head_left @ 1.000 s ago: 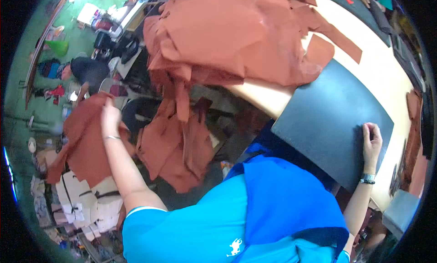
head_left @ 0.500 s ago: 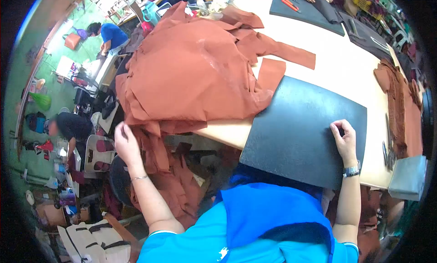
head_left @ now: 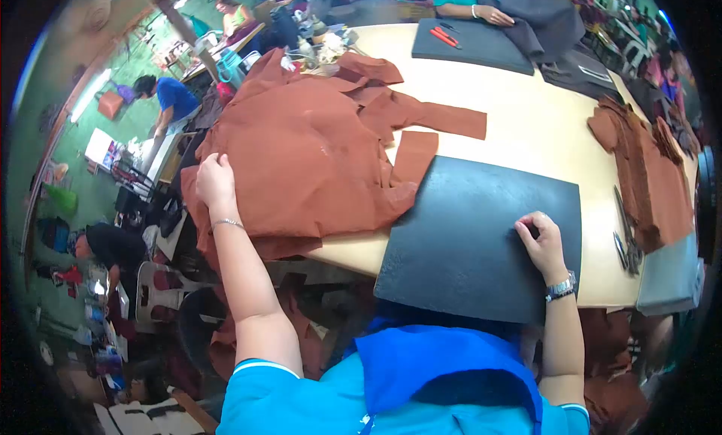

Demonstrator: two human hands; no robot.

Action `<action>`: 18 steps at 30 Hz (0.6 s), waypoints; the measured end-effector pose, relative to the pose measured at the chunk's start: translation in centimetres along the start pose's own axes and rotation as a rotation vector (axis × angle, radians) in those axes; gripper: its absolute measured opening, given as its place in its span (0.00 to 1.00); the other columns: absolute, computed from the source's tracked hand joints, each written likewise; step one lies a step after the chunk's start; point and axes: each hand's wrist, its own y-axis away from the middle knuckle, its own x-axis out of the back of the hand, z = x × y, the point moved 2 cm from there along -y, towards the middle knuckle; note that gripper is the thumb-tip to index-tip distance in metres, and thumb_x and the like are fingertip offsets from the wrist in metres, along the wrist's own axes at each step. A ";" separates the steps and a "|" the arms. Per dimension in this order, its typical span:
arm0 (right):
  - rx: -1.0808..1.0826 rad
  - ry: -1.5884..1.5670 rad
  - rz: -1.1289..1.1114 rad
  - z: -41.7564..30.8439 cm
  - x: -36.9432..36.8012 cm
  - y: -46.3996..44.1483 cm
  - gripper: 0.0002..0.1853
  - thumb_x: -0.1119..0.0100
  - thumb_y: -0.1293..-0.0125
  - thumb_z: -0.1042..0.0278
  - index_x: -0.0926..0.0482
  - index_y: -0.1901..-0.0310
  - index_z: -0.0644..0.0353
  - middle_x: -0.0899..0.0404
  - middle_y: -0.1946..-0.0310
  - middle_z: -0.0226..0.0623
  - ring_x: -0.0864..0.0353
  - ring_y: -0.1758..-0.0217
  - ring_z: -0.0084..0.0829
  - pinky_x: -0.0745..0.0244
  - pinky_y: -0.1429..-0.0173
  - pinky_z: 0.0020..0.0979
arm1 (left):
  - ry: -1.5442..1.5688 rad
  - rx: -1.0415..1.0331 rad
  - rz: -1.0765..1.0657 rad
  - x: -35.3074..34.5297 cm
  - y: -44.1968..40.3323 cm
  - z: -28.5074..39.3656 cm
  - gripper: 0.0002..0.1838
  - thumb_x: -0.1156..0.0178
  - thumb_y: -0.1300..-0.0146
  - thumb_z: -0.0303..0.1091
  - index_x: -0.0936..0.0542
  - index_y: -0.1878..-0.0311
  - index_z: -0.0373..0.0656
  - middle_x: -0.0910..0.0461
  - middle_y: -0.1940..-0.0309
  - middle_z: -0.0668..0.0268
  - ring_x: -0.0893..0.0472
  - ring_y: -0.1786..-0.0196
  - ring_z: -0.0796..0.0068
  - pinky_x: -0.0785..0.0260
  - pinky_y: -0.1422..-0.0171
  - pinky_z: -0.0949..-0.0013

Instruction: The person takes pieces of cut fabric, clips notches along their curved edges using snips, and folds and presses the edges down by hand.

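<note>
A large heap of reddish-brown leather [head_left: 293, 156] lies on the left part of the pale table [head_left: 526, 104]. My left hand [head_left: 216, 182] is at the heap's left edge with its fingers curled; whether it pinches the leather is hidden. In front of me a black board [head_left: 481, 232] rests at the table's near edge. My right hand [head_left: 541, 243] is over the board's right part, thumb and fingertips brought together in a loop. Anything between those fingertips is too small to make out.
A co-worker's hand [head_left: 494, 16] rests by dark cloth at a second black board [head_left: 470, 51] with red-handled scissors [head_left: 445, 37]. At right are brown leather pieces [head_left: 647, 171], dark tools [head_left: 626, 235] and a grey block [head_left: 669, 277]. Other people work at far left.
The camera view has tilted up toward the table. My left hand let go of a brown leather piece at the left and moved to the heap. My right hand stays over the board.
</note>
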 end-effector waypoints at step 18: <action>0.307 -0.132 0.072 -6.6 -4.5 -3.5 0.32 0.22 0.50 0.70 0.24 0.41 0.53 0.28 0.38 0.45 0.24 0.38 0.45 0.23 0.37 0.39 | 1.084 -1.404 -0.212 1.8 27.0 18.6 0.06 0.33 0.42 0.27 0.18 0.61 0.46 0.15 0.59 0.62 0.14 0.61 0.61 0.23 0.58 0.62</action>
